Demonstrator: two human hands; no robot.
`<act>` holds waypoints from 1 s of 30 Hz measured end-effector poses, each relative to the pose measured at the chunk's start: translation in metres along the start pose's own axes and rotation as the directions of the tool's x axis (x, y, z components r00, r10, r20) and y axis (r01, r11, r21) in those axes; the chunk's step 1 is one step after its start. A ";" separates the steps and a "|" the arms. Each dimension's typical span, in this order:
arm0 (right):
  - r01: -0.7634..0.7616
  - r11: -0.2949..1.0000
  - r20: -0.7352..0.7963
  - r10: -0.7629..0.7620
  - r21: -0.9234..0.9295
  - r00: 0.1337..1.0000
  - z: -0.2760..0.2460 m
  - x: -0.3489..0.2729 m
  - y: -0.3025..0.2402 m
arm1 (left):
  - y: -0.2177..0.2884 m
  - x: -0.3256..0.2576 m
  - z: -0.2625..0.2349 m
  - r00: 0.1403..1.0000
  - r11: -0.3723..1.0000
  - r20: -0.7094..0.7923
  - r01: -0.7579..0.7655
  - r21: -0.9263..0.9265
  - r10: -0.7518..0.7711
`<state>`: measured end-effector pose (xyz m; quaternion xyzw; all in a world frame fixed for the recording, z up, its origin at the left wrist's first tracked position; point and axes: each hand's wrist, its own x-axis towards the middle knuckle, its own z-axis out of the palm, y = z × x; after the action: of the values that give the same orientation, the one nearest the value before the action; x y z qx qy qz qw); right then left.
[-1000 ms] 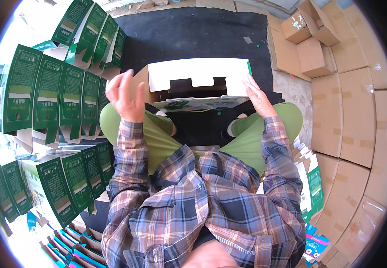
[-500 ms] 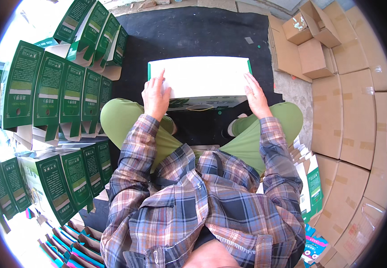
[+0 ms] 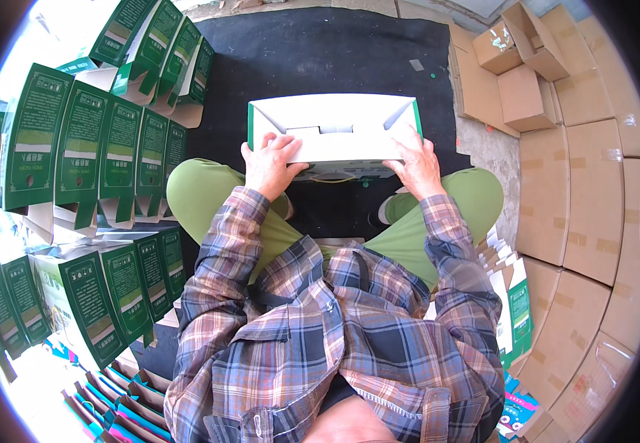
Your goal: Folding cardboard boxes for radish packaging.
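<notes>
A wall of brown cardboard cartons [image 3: 596, 199], some seamed with tape, stands beyond the right edge of the black mat [image 3: 320, 55]. The mat covers the floor ahead of the seated person, whose plaid shirt [image 3: 320, 325] fills the lower middle of the view. Along the mat's left edge stand rows of green cartons [image 3: 33, 140], their printed sides turned toward the person and some end flaps hanging loose. The green trousers [image 3: 205, 196] show bent knees spread to either side.

Between the knees, over the near part of the mat and closer to its right edge than to its left, is the white-and-green box [image 3: 335, 151]. Its upper side is open, showing white inner walls and a notched flap inside; whether its base touches the mat cannot be told. Smaller open brown boxes [image 3: 524, 96] sit just past the mat's far right corner. Blue-and-pink cartons [image 3: 124, 402] stand in a tight row at the lower left.

The left hand [image 3: 270, 162] grasps the box near its left end, fingers bent over the near rim and thumb against the near wall. The right hand [image 3: 414, 164] grips the near right corner in much the same way. A thin yellowish loop [image 3: 332, 177] shows on the near wall, between the hands. A grey scrap [image 3: 417, 65] lies near the mat's far right corner, with a green dot [image 3: 433, 76] just beside it.
</notes>
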<state>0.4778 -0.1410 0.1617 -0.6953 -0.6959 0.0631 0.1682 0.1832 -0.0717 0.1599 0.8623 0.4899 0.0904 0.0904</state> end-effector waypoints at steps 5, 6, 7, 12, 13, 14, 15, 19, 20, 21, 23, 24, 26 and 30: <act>-0.031 1.000 0.079 0.030 0.005 0.996 -0.007 0.002 -0.006 | 0.001 -0.002 -0.002 1.000 1.000 0.010 0.004 -0.005 -0.004; -0.049 0.999 0.129 0.049 -0.006 0.990 -0.009 0.002 -0.007 | 0.001 -0.003 -0.002 1.000 1.000 -0.018 0.005 0.001 -0.005; -0.048 0.999 0.129 0.049 -0.006 0.990 -0.009 0.003 -0.007 | 0.000 -0.004 -0.002 0.999 1.000 -0.046 0.005 0.008 -0.005; -0.285 0.799 -0.125 0.406 0.529 0.905 0.006 0.009 0.051 | -0.039 0.010 0.007 0.815 0.825 -0.477 0.003 -0.565 -0.329; -0.556 0.496 0.203 0.598 0.666 0.776 -0.008 0.015 0.031 | -0.062 0.005 0.008 0.736 0.677 -0.376 0.150 -0.721 -0.563; -0.649 0.399 0.353 0.597 0.648 0.720 -0.009 0.013 0.044 | -0.064 0.012 -0.001 0.664 0.246 -0.057 0.194 -0.950 -0.746; -0.733 0.300 0.495 0.578 0.610 0.649 -0.009 0.011 0.060 | -0.067 0.019 -0.004 0.612 0.150 0.066 0.295 -0.944 -0.788; -0.849 0.191 0.671 0.538 0.493 0.511 0.016 0.020 0.065 | -0.087 0.032 0.030 0.772 -0.139 0.385 0.367 -0.920 -0.507; -0.865 0.187 0.685 0.543 0.466 0.486 0.016 0.020 0.070 | -0.083 0.031 0.031 0.714 -0.203 0.494 0.459 -0.865 -0.496; -0.864 0.186 0.681 0.547 0.468 0.487 0.015 0.018 0.075 | -0.078 0.028 0.033 0.644 -0.264 0.596 0.542 -0.798 -0.479; -0.795 0.155 0.631 0.528 0.587 0.569 0.007 0.013 0.069 | -0.079 0.022 0.027 0.669 -0.305 0.612 0.531 -0.790 -0.421; -0.730 0.123 0.573 0.539 0.672 0.618 0.003 0.013 0.067 | -0.079 0.020 0.023 0.730 -0.361 0.560 0.438 -0.823 -0.391; -0.581 0.136 0.444 0.515 0.802 0.733 0.002 0.013 0.076 | -0.072 0.023 0.014 0.850 -0.363 0.362 0.222 -0.905 -0.383; -0.221 -0.153 0.269 0.508 0.963 0.819 -0.025 0.019 0.065 | -0.074 0.015 -0.014 0.894 -0.224 0.004 -0.109 -0.968 -0.449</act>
<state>0.5480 -0.1246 0.1667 -0.5321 -0.1887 0.5078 0.6507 0.1264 -0.0207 0.1562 0.3579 0.3617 0.5740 0.6415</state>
